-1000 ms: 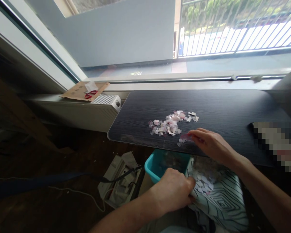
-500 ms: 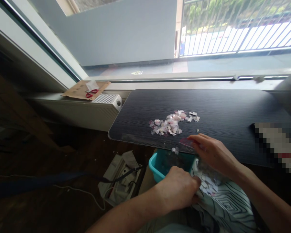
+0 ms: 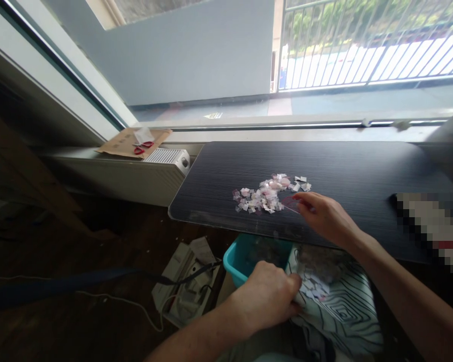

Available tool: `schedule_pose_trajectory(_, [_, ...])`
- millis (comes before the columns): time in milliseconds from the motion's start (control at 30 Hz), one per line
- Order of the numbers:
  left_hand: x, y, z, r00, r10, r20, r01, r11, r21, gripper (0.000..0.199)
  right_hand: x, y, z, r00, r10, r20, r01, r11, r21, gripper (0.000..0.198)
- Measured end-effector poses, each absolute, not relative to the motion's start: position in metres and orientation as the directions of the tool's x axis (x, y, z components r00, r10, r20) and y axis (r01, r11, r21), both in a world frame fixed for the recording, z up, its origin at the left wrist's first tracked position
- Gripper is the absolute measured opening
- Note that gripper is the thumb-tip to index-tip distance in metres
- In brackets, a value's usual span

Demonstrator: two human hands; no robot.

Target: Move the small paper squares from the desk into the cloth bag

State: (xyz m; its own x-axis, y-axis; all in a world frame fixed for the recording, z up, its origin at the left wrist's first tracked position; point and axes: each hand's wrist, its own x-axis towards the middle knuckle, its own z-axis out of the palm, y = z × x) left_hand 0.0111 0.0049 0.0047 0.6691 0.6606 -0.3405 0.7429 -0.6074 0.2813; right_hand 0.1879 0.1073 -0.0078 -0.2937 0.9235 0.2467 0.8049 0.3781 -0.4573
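My right hand (image 3: pixel 326 217) pinches a thin, see-through pinkish plastic piece (image 3: pixel 290 202) above the dark tabletop. Its edge reaches toward a pile of small whitish and pink scraps (image 3: pixel 266 195), right beside the pile. Below the table's front edge, my left hand (image 3: pixel 269 289) is closed on the edge of a pale cloth with dark line patterns (image 3: pixel 349 314); its fingertips are partly hidden. A turquoise basin (image 3: pixel 232 261) stands under the table edge, behind my left hand. More scraps (image 3: pixel 315 286) lie on the cloth.
The dark table (image 3: pixel 347 166) stands against the window sill. Red-handled scissors (image 3: pixel 143 147) rest on a brown envelope (image 3: pixel 115 142) by a radiator (image 3: pixel 168 157). On the floor at left, an opened white box (image 3: pixel 189 296) holds cables. A blurred-out object (image 3: pixel 430 226) lies at right.
My right hand has moved up with the plastic piece, from the table's front edge to beside the pile. Scraps falling at the edge are gone. My left hand, cloth and basin have shifted slightly left.
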Motion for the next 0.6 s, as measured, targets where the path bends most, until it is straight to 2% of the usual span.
schedule_pose_trajectory(133, [0.003,0.004,0.004,0.642,0.673,-0.367,0.766,-0.579,0.279,0.028,0.19,0.11,-0.006,-0.318,0.927,0.201,0.828,0.375,-0.417,0.029])
schedule_pose_trajectory(600, [-0.001,0.005,0.003,0.622,0.679,-0.389,0.783,-0.547,0.296,0.026,0.19,0.107,-0.002,-0.311,0.936,0.164,0.805,0.351,-0.478,0.03])
